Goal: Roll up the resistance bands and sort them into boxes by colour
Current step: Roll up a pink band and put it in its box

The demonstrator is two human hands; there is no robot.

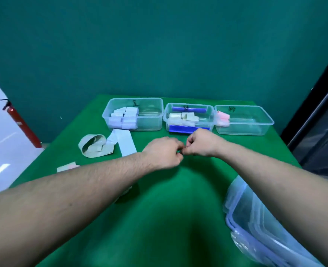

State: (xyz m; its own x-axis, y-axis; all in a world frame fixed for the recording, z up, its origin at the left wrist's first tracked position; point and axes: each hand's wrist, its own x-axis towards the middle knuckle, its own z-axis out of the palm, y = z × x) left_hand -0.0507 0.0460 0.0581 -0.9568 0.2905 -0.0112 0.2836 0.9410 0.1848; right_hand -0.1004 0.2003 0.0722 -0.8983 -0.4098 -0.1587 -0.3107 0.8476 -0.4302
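Observation:
My left hand point(164, 152) and my right hand point(201, 143) meet over the middle of the green table point(178, 209). Both have curled fingers and pinch a small dark thing point(181, 151) between their tips; what it is stays hidden. Three clear boxes stand in a row at the back. The left box point(151, 122) holds pale blue rolls, the middle box point(165, 116) holds pale green rolls, and the right box point(255, 124) holds pink rolls. An unrolled light blue band point(125, 144) and a looped pale green band point(93, 146) lie to the left.
A pale pink band point(68, 166) lies near the table's left edge. Something pale point(128, 189) peeks out under my left forearm. Stacked clear lids point(255, 218) sit at the front right. A red fire extinguisher point(22, 124) stands on the floor at the left.

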